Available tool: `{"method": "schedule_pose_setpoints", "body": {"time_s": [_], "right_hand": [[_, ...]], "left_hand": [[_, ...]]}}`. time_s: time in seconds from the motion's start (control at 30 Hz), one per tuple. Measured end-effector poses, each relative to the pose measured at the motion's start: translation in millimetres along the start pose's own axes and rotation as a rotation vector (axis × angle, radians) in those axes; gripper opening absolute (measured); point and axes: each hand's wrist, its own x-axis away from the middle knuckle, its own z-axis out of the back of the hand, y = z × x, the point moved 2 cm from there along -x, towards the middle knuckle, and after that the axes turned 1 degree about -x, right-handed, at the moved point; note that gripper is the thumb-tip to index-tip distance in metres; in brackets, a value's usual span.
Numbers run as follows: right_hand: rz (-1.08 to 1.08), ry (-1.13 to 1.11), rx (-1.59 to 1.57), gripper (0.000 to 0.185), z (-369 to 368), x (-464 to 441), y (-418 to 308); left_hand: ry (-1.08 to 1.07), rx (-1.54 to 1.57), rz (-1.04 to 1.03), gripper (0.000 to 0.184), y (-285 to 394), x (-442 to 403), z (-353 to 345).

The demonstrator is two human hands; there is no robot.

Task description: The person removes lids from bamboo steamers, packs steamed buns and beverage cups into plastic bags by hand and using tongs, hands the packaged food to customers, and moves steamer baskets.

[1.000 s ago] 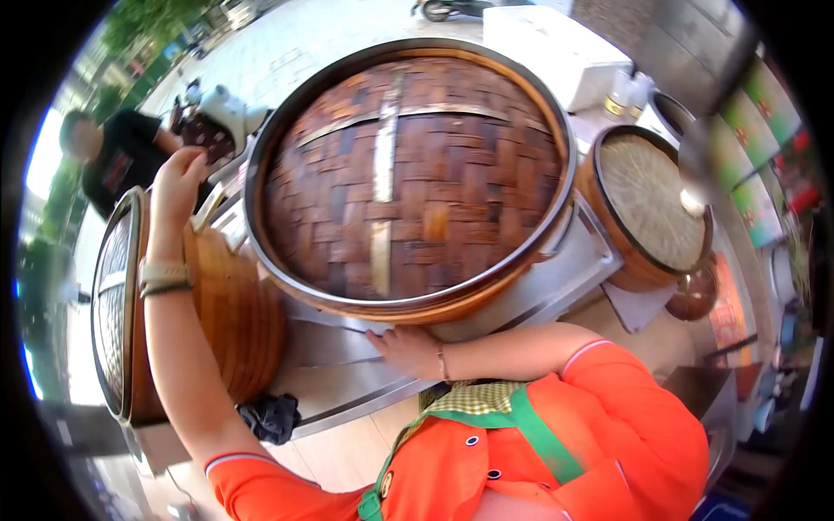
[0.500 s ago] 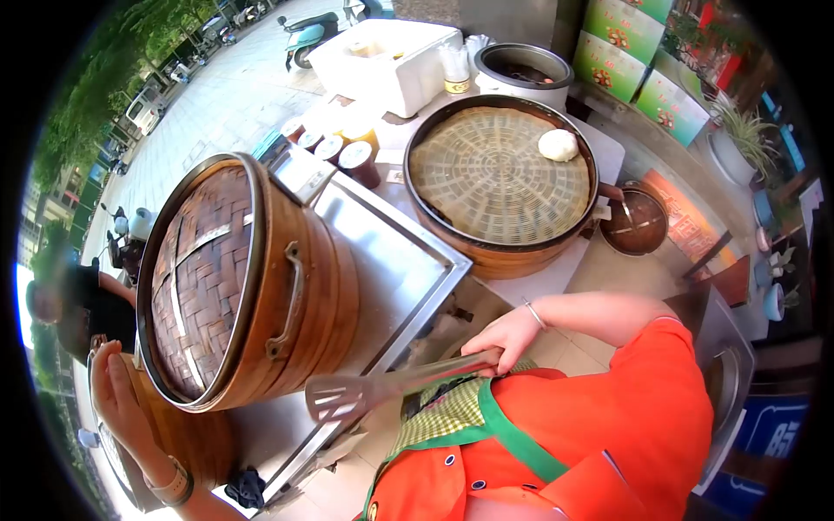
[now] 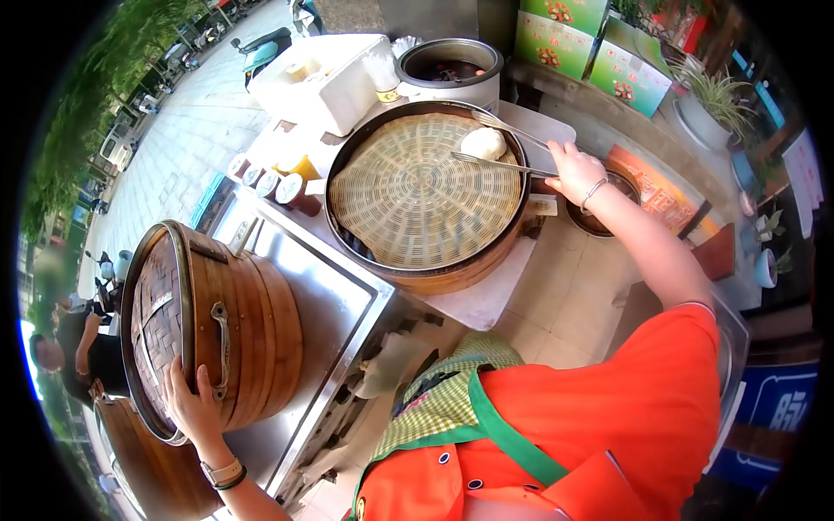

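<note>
My right hand [image 3: 572,174] is closed round metal tongs [image 3: 528,141], whose arms are spread on either side of a white steamed bun [image 3: 484,146]. I cannot tell whether they press on it. That bun rests near the right edge of the woven mat in an uncovered bamboo steamer [image 3: 434,278]. Over on the left, my left hand [image 3: 193,404] lies with fingers apart against the lower rim of a tall bamboo steamer [image 3: 269,339]. A woven domed lid [image 3: 156,334] covers this one, and a metal handle [image 3: 220,347] is on its side.
Lidded cups [image 3: 291,189], a white foam box [image 3: 339,87] and a round pot [image 3: 447,74] stand behind the steamers. A steel table [image 3: 334,300] supports the tall steamer. Another person [image 3: 74,347] is at the far left, beside another steamer [image 3: 156,451].
My right hand has carried the tongs from my waist up to the bun. My left hand has come down onto the tall steamer's rim. The view has shifted right.
</note>
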Motion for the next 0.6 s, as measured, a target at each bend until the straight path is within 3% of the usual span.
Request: {"method": "schedule_pose_setpoints", "body": {"time_s": [0.17,0.33,0.4,0.43,0.5,0.6], "right_hand": [[0.05,-0.08,0.143,0.061,-0.6,-37.1,13.3],[0.053,-0.141,-0.005,0.046,-13.7,-62.8,22.3],[-0.368,-0.445,-0.717,0.042,-20.5,-63.8,26.4],[-0.356,-0.446,-0.716,0.042,-23.8,-62.4,26.2],[-0.381,-0.382,-1.277,0.039,-33.7,-51.4,24.1],[-0.145,-0.384,-1.382,0.04,-4.1,-34.8,-13.0]], "left_hand": [[0.133,-0.151,0.003,0.035,7.0,6.5,-3.2],[0.249,-0.189,-0.01,0.034,12.2,10.3,-4.4],[0.228,-0.232,0.035,0.034,5.9,14.6,-7.9],[0.21,-0.274,0.072,0.034,-0.1,15.9,-10.0],[0.272,-0.298,0.073,0.037,-4.8,14.5,-13.7],[0.303,-0.255,0.045,0.041,-5.7,1.2,0.2]]}}
